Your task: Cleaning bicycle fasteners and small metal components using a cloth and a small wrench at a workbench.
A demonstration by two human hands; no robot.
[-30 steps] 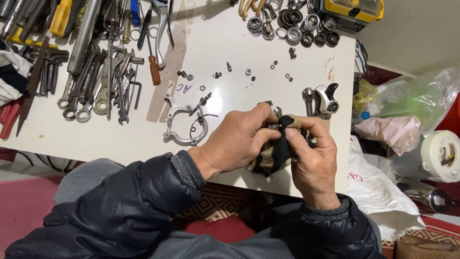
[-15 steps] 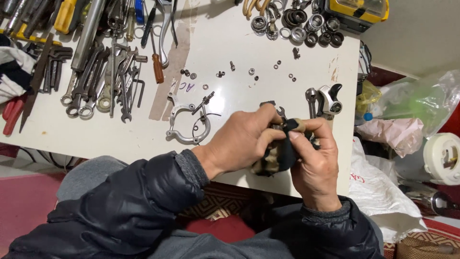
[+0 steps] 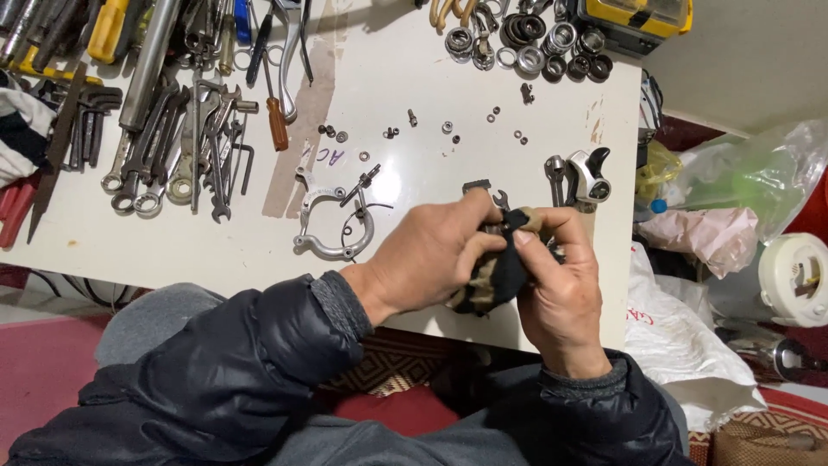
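Over the white table's near edge, both my hands grip a dark, dirty rag bunched around a small metal part that is mostly hidden. My left hand closes on the rag from the left. From the right, my right hand pinches it with thumb and fingers. A silver brake caliper arm with a spring lies just left of my left hand. A small wrench end pokes out behind the rag.
Many wrenches and hex keys crowd the table's left. An orange-handled screwdriver lies near them. Bearings and rings sit at the back beside a yellow case. A shifter lever, loose nuts, plastic bags and a tape roll are right.
My hands have kept working the rag around the part, fingers shifting slightly. The view has drifted a little. Nothing on the table has moved.
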